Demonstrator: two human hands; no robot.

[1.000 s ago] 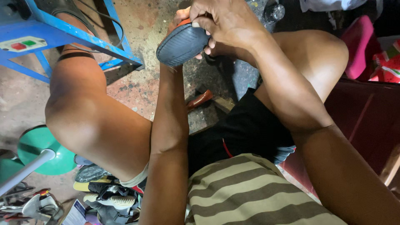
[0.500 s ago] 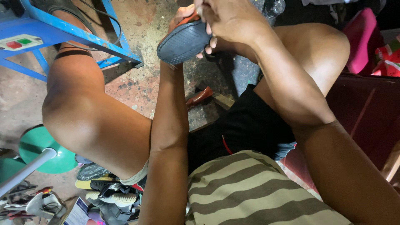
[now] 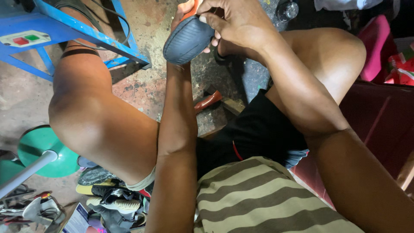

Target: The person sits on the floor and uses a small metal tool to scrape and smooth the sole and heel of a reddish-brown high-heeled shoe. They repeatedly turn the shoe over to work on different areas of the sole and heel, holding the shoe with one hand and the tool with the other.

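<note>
A shoe with a dark ribbed sole point(image 3: 187, 39) and an orange upper is held up in front of me, sole toward the camera. My left hand point(image 3: 183, 11) grips it from behind at the top, mostly hidden by the shoe. My right hand point(image 3: 239, 21) clasps the shoe's right side, fingers curled over the edge of the sole. Both forearms reach forward between my bare knees.
A blue metal frame point(image 3: 86, 32) with a switch box stands at upper left. A green round base with a white pole point(image 3: 41, 151) is at left. Several shoes point(image 3: 108, 198) and tools lie at lower left. A dark red seat point(image 3: 379, 125) is at right.
The shoe and both hands have shifted slightly up and left in view; the grip is unchanged.
</note>
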